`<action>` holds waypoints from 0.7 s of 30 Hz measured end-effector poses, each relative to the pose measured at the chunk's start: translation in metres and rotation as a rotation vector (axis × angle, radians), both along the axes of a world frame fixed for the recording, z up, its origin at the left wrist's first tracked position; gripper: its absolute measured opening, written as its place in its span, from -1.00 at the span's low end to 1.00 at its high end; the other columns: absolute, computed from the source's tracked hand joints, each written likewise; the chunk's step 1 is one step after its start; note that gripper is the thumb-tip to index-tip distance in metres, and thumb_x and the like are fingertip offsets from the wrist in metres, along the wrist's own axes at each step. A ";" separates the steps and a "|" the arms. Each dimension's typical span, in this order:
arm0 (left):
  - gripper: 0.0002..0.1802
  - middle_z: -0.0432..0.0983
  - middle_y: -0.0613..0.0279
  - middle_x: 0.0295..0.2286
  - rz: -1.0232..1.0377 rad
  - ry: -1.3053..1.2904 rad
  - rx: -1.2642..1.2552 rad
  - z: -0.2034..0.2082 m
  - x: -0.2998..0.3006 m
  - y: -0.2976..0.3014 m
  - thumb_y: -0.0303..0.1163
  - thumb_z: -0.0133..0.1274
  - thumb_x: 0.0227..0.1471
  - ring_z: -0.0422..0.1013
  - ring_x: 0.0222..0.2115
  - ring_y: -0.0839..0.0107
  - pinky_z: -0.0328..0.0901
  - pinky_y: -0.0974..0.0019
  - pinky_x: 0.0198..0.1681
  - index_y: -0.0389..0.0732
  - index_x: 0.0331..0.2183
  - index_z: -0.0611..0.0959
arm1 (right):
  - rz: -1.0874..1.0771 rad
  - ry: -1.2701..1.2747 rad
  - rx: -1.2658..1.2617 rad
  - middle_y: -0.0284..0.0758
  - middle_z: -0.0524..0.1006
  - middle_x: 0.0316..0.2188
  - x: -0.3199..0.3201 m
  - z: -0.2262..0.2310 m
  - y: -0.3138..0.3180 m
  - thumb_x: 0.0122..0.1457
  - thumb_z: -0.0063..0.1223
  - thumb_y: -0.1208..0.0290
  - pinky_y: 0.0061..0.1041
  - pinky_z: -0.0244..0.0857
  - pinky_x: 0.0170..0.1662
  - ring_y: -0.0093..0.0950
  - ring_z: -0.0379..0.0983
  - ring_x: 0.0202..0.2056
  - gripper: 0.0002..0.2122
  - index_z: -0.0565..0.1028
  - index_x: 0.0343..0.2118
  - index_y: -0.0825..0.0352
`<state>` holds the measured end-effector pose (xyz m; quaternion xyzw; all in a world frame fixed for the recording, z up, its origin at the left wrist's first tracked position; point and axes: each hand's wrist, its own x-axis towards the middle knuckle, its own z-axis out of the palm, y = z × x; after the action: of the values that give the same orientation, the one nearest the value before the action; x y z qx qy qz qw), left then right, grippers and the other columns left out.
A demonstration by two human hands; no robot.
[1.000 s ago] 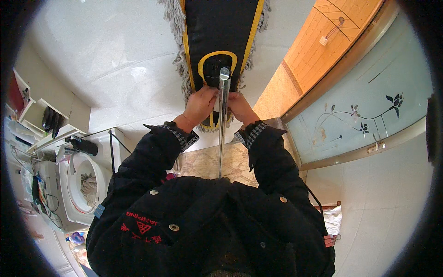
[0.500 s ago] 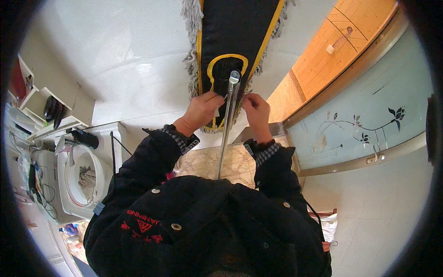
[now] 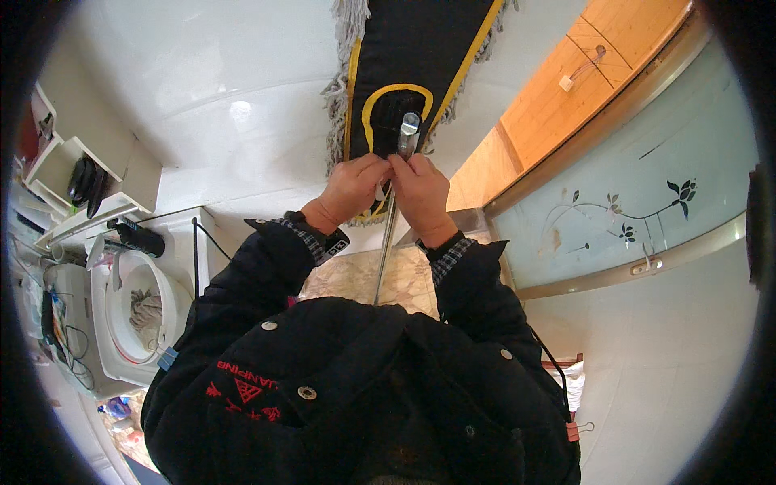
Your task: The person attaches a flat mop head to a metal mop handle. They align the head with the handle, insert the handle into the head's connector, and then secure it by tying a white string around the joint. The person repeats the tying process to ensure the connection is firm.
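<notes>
A long dust mop (image 3: 404, 48) lies ahead of me against a white surface, its black cloth back edged in yellow with grey fringe. From the yellow-rimmed opening in its cloth a metal handle (image 3: 386, 242) runs back toward my body. My left hand (image 3: 349, 194) is closed in a pinch on a white cloth tie (image 3: 380, 192) left of the handle. My right hand (image 3: 422, 196) is closed too, its fingertips meeting the left ones in front of the handle. What the right fingers pinch is hidden.
At left, a white bucket (image 3: 174, 311) with a grey rag stands in a white basin, a black bottle (image 3: 139, 238) behind it. Shelves (image 3: 121, 174) hang above. To the right are a frosted glass door (image 3: 598, 226) and an orange wooden panel (image 3: 558, 97).
My right hand has moved left from beside the mop's right edge to meet my left hand at the handle. The left hand has shifted slightly, keeping its pinch.
</notes>
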<state>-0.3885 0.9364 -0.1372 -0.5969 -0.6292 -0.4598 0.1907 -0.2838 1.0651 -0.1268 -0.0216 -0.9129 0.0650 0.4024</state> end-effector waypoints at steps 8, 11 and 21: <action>-0.77 0.54 0.04 -0.44 -0.034 -0.391 -0.090 -0.001 0.001 -0.013 -0.59 0.00 0.06 0.49 -0.42 0.02 0.41 0.19 -0.39 -0.23 -0.18 0.51 | 0.243 0.083 -0.475 -0.28 0.53 -0.37 0.005 -0.008 0.008 0.09 0.10 0.62 -0.56 0.35 -0.34 -0.43 0.49 -0.37 -0.82 0.57 -0.23 0.34; -0.78 0.54 0.06 -0.50 0.040 -0.265 -0.008 0.000 -0.003 -0.009 -0.54 0.01 0.10 0.49 -0.48 0.01 0.40 0.18 -0.45 -0.20 -0.16 0.50 | 0.217 0.107 -0.645 -0.25 0.54 -0.40 0.009 -0.011 0.002 0.12 0.09 0.58 -0.54 0.34 -0.35 -0.45 0.49 -0.41 -0.86 0.56 -0.25 0.37; -0.67 0.52 0.00 -0.39 0.118 -0.107 -0.119 0.015 0.012 -0.002 -0.55 0.02 -0.01 0.49 -0.35 0.01 0.39 0.08 -0.36 -0.25 -0.13 0.47 | 0.211 0.202 -0.648 -0.27 0.57 -0.42 0.020 -0.011 -0.007 0.13 0.12 0.59 -0.63 0.33 -0.37 -0.57 0.47 -0.43 -0.87 0.55 -0.24 0.40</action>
<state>-0.3764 0.9339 -0.1227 -0.5437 -0.6987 -0.4407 0.1480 -0.2638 1.0578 -0.1378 -0.0470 -0.7976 0.3945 0.4539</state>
